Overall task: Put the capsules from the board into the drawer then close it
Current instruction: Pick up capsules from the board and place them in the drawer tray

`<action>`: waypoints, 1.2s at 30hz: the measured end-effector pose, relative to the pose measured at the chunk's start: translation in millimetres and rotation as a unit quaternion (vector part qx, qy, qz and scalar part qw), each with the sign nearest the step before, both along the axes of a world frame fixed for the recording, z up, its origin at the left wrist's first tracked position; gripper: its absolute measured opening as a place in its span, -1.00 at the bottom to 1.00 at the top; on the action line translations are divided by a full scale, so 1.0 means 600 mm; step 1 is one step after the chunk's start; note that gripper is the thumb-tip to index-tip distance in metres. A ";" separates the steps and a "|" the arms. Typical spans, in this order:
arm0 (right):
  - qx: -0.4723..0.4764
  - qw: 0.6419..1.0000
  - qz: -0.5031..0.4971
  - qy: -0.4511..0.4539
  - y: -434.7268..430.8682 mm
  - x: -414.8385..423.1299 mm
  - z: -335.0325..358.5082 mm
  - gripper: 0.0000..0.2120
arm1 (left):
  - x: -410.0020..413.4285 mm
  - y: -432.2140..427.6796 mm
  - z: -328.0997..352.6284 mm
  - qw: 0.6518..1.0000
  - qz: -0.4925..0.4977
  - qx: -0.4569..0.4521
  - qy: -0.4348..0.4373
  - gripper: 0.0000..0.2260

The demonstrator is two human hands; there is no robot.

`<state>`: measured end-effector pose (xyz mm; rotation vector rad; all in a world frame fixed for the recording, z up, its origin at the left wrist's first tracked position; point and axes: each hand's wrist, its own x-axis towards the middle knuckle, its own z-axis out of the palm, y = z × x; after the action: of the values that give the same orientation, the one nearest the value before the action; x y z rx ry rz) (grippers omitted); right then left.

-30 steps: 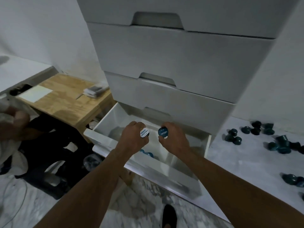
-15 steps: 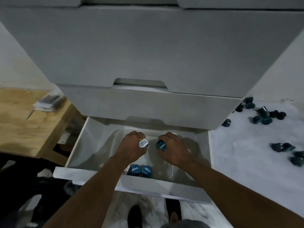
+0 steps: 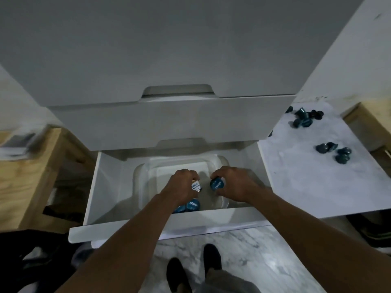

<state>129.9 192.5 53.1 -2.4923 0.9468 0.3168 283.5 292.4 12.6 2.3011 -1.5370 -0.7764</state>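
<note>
The bottom white drawer (image 3: pixel 101 187) stands pulled out, with a clear plastic tub (image 3: pixel 220 166) inside it. My left hand (image 3: pixel 182 187) grips a white-lidded capsule (image 3: pixel 196 186) over the tub. Beside it, my right hand (image 3: pixel 234 183) grips a blue-lidded capsule (image 3: pixel 217 184). Two blue capsules (image 3: pixel 191 205) lie in the tub at its near edge, partly hidden by my left forearm. Several dark teal capsules (image 3: pixel 336 152) lie scattered on the white marble board (image 3: pixel 306 182) to the right of the drawer.
Above the open drawer are shut white drawer fronts (image 3: pixel 169 121) that overhang it. A wooden table (image 3: pixel 31 170) stands to the left, a wooden box (image 3: pixel 368 125) at the far right. My shoes (image 3: pixel 192 269) are on the marble floor below the drawer front.
My view has swung down and closer over the drawer. Both hands have stayed side by side with their capsules and sunk a little lower over the tub.
</note>
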 end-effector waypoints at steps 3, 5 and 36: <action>0.008 1.000 0.017 0.010 -0.005 0.004 -0.008 -0.59 | -0.001 -0.007 -0.004 1.000 0.007 0.011 -0.002 -0.58; 0.002 0.999 0.034 0.018 -0.010 0.005 -0.012 -0.58 | -0.004 -0.010 -0.011 1.000 0.002 0.018 -0.002 -0.59; 0.081 0.979 0.167 0.086 -0.040 0.001 -0.027 -0.70 | -0.022 -0.030 -0.005 0.986 -0.060 0.135 0.071 -0.84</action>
<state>130.8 168.3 37.2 -2.4933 0.5333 0.6987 270.6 274.1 9.9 2.2893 -1.6026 -1.2216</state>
